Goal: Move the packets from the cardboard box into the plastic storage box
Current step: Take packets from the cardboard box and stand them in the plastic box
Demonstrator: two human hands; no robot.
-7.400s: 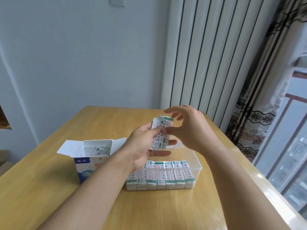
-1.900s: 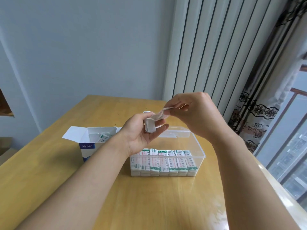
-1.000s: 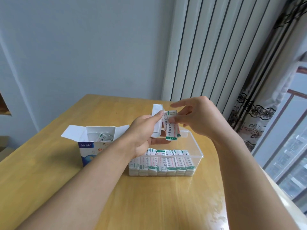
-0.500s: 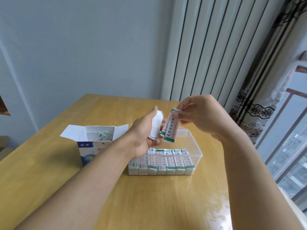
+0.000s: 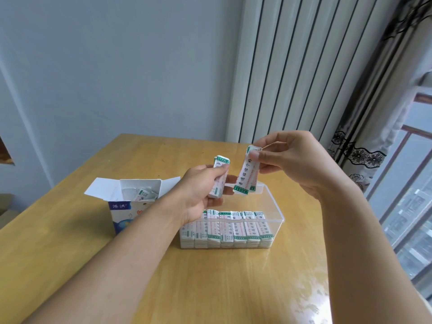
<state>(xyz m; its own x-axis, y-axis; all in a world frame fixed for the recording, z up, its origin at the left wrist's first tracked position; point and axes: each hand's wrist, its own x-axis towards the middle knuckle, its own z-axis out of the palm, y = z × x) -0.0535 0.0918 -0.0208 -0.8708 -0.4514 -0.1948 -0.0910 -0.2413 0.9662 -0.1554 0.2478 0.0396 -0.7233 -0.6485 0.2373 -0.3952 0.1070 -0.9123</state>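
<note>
While the left hand (image 5: pixel 198 190) grips a small stack of packets (image 5: pixel 218 177), the right hand (image 5: pixel 294 160) pinches a couple more (image 5: pixel 246 174) by their top — both above the plastic storage box (image 5: pixel 278 217). A row of packets (image 5: pixel 231 226) fills its near side; the cardboard box (image 5: pixel 121 208) stands open just left, packets inside.

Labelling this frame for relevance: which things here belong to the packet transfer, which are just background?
Job:
- cardboard box
- plastic storage box
- stored packets
- left-hand packets
- right-hand packets
- left hand
- right hand

Background:
- table
- curtain
- window
</note>
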